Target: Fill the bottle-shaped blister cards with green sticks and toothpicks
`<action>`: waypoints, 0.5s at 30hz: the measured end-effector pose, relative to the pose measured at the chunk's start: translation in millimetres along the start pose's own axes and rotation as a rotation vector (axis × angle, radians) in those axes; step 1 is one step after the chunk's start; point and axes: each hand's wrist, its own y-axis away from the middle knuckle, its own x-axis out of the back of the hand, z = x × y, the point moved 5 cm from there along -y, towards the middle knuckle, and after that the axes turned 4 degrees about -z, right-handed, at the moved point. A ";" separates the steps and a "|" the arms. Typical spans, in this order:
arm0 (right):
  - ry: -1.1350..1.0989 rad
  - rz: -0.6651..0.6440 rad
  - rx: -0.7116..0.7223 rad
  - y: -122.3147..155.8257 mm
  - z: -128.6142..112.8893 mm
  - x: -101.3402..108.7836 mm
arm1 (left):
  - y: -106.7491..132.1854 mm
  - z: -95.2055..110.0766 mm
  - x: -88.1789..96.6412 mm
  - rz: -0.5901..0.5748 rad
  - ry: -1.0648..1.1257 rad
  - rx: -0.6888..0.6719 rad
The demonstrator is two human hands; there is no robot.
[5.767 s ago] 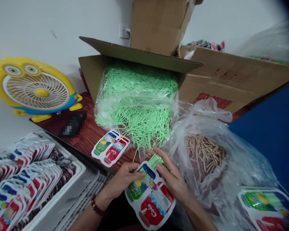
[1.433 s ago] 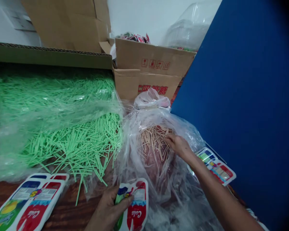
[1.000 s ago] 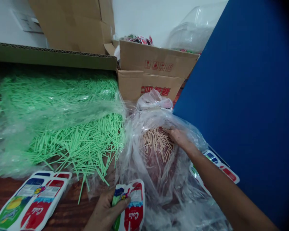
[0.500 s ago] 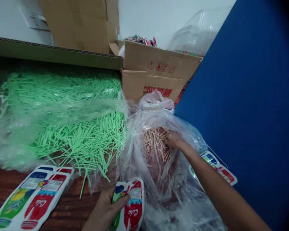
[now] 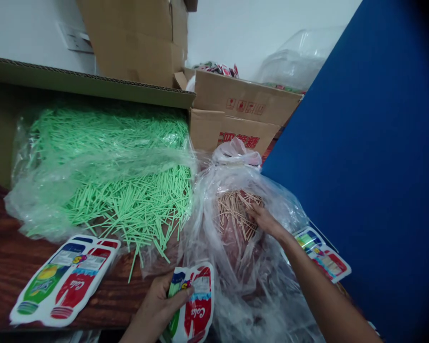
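My left hand (image 5: pixel 157 309) pinches a floppy pouch (image 5: pixel 197 312), lower centre; my right hand (image 5: pixel 266 221) lies on tan sticks (image 5: pixel 232 214) in the bag (image 5: pixel 250 281), grip unclear. Light, brittle, I judge: pinch mid-length.

A thin, crinkled, glossy clear plastic bag (image 5: pixel 243 257) at lower centre holds pale, matt, wooden-looking sticks (image 5: pixel 232 214), beside a glossy printed packet (image 5: pixel 196 307), a matt corrugated cardboard box (image 5: pixel 93 85) and a dark, grained wooden table (image 5: pixel 7 267).

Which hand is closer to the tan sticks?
Right. The right hand is in the clear bag, touching the tan sticks; the left hand is apart, closer to the person, holding a printed pouch.
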 end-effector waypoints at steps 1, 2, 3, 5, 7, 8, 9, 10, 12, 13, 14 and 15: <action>-0.054 0.001 -0.008 3.5 -1.7 -2.7 | 0.6 -1.0 0.3 0.000 0.002 -0.006; -0.109 0.006 -0.013 7.5 -4.3 -5.4 | 1.3 -1.9 0.3 -0.004 0.007 -0.008; -0.166 0.018 -0.013 12.2 -7.4 -7.9 | 2.0 -2.5 0.2 -0.009 0.015 -0.010; -0.262 0.055 0.002 23.9 -14.0 -13.3 | 4.1 -2.8 -0.2 -0.013 0.033 -0.010; -0.340 0.098 0.030 37.6 -18.2 -20.6 | 6.6 -2.0 0.1 -0.002 0.033 -0.005; -0.367 0.109 0.041 44.3 -18.8 -25.7 | 8.0 -1.3 0.4 0.006 0.028 -0.007; -0.385 0.113 0.049 50.6 -18.5 -31.6 | 9.3 -0.6 0.7 0.013 0.020 -0.011; -0.394 0.111 0.055 56.0 -17.7 -38.0 | 10.5 -0.2 0.6 0.012 0.011 -0.014; -0.384 0.105 0.066 64.3 -15.8 -49.8 | 12.3 -0.4 -0.1 0.005 0.003 -0.018; -0.367 0.104 0.071 67.1 -15.3 -54.3 | 12.9 -1.2 -0.5 0.003 0.004 -0.017; -0.350 0.108 0.078 69.2 -15.5 -57.4 | 13.4 -2.0 -1.0 0.002 0.008 -0.014; -0.330 0.112 0.085 70.7 -16.1 -59.0 | 13.8 -2.8 -1.2 0.007 0.014 -0.012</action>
